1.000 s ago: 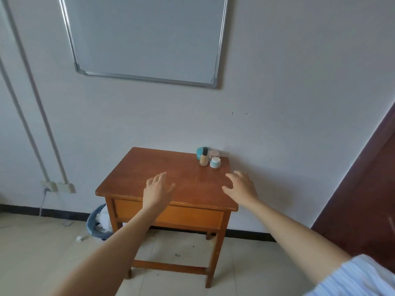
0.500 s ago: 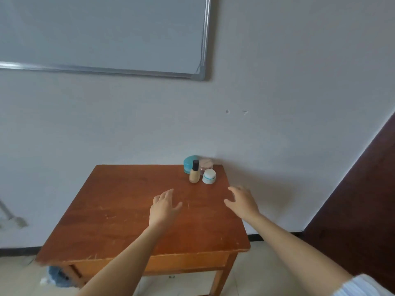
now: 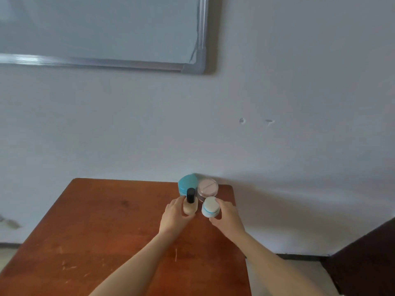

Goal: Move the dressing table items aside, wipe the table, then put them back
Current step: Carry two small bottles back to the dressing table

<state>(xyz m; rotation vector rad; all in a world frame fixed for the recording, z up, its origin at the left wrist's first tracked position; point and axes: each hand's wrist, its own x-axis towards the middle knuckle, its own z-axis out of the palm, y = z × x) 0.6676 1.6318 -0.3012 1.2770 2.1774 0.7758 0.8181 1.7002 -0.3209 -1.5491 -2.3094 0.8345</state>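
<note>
Head, whiteboard [image 3: 96,28], teal jar [image 3: 186,184] behind bottle [image 3: 190,207], pot [image 3: 210,207]

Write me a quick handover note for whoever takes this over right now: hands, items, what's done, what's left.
Left hand grips the black-capped bottle; right hand grips the white jar.
Teal jar and pink powder jar stand just behind them, at the table's back right corner by the wall.
Done: nothing set aside yet, table not wiped; no cloth in view.
Left: move all four aside, wipe, put them back.
</note>
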